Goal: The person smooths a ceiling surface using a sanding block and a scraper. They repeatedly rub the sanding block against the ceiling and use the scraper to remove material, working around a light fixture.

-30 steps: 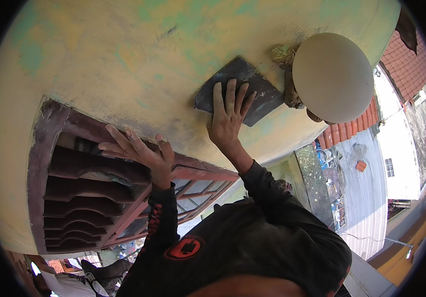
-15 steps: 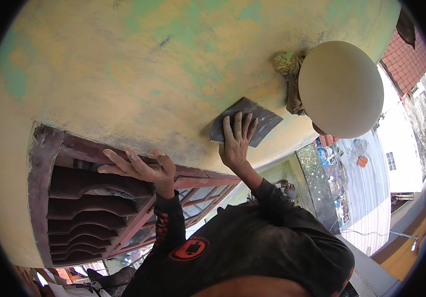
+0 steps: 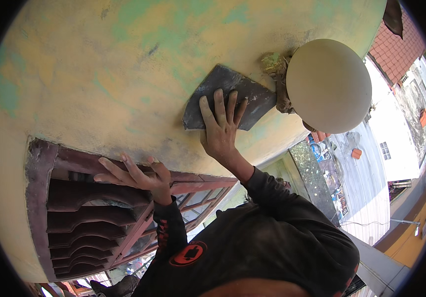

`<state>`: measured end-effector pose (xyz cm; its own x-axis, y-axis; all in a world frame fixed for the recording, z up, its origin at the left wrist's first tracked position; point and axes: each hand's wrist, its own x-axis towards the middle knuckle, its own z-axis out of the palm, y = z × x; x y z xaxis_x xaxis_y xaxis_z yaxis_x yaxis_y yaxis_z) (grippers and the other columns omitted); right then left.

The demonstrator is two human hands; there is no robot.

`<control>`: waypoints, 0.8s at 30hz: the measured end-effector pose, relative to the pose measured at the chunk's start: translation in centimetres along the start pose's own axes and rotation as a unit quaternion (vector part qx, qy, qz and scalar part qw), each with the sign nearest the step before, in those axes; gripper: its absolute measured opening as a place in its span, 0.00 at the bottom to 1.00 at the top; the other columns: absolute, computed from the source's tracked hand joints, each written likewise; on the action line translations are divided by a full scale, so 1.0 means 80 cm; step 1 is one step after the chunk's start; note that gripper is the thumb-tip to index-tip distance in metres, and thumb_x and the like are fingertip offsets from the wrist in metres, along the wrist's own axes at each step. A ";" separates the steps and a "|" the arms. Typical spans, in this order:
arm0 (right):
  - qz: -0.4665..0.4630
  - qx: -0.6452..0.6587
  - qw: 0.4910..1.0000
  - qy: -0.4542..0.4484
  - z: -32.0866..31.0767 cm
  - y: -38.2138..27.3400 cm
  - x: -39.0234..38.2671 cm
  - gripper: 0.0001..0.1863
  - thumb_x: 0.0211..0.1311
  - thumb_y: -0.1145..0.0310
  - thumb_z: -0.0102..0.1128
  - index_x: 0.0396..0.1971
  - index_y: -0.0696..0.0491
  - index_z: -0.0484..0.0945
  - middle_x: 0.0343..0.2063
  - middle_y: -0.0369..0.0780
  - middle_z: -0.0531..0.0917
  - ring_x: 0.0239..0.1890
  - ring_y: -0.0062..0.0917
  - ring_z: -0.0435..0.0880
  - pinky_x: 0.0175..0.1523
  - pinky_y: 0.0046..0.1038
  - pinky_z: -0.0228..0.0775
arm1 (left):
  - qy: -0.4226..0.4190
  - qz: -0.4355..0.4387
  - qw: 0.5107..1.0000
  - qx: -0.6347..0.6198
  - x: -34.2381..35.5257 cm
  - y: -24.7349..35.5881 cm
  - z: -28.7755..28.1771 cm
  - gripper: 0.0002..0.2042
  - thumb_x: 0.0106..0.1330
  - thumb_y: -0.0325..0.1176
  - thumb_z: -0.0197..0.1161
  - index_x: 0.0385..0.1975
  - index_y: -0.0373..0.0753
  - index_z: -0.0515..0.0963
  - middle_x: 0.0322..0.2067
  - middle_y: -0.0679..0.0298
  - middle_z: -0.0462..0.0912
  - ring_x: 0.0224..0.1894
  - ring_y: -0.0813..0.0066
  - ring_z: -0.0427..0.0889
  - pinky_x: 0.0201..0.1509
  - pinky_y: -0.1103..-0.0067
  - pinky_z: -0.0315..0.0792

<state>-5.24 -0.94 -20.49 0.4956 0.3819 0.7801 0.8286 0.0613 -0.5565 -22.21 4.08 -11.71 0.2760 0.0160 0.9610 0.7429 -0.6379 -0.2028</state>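
Note:
A dark grey sheet of sandpaper lies against the wall, its corners reaching out past my fingers. My right hand presses it there, fingers spread flat over its lower part. The wall is pale yellow with worn green patches and grey smudges. My left hand has its fingers apart and nothing in it. It is at the upper edge of the maroon window frame, though whether it bears on the wood I cannot tell. Both hands look dusty.
A round white lamp globe on a rough bracket sticks out from the wall, close to the sandpaper's right corner. Dark wavy slats fill the window opening. Roofs lie far below on the right, including corrugated metal roofing.
My right hand has slid the sandpaper up and slightly left along the wall, closer to the lamp bracket. My left hand stays by the window frame; the view has shifted a little.

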 end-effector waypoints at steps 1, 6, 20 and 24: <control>-0.011 -0.009 1.000 -0.004 0.017 0.018 -0.031 0.37 0.51 0.73 0.61 0.67 0.46 0.73 0.74 0.49 0.59 0.77 0.60 0.45 0.73 0.72 0.23 | 0.005 0.010 1.000 -0.002 0.005 -0.001 0.005 0.29 0.77 0.51 0.49 0.71 0.41 0.65 0.74 0.40 0.53 0.78 0.32 0.36 0.74 0.36 0.34; 0.028 0.006 0.999 -0.020 0.017 0.000 -0.045 0.36 0.53 0.73 0.61 0.67 0.49 0.72 0.75 0.50 0.58 0.77 0.58 0.45 0.73 0.71 0.24 | 0.002 0.003 1.000 -0.001 -0.003 -0.003 0.002 0.28 0.77 0.52 0.48 0.70 0.41 0.67 0.74 0.40 0.55 0.78 0.32 0.38 0.74 0.36 0.35; -0.024 -0.030 0.999 -0.012 -0.006 -0.009 0.010 0.36 0.54 0.74 0.58 0.68 0.50 0.71 0.76 0.50 0.55 0.78 0.58 0.42 0.73 0.70 0.23 | -0.021 -0.007 1.000 -0.017 -0.007 -0.004 -0.006 0.24 0.74 0.45 0.49 0.65 0.41 0.73 0.73 0.41 0.56 0.78 0.33 0.38 0.74 0.38 0.34; -0.015 -0.049 0.997 -0.063 0.025 0.027 -0.083 0.37 0.53 0.75 0.60 0.69 0.48 0.71 0.76 0.49 0.56 0.78 0.56 0.42 0.74 0.70 0.24 | -0.008 0.006 1.000 -0.023 -0.005 -0.006 0.000 0.24 0.71 0.42 0.50 0.64 0.41 0.74 0.73 0.41 0.57 0.79 0.34 0.38 0.75 0.39 0.33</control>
<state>-7.28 -1.46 -27.40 0.4392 0.4950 0.7498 0.8669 -0.0145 -0.4982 -22.68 4.34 -12.00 0.2947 0.0198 0.9554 0.7106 -0.6730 -0.2052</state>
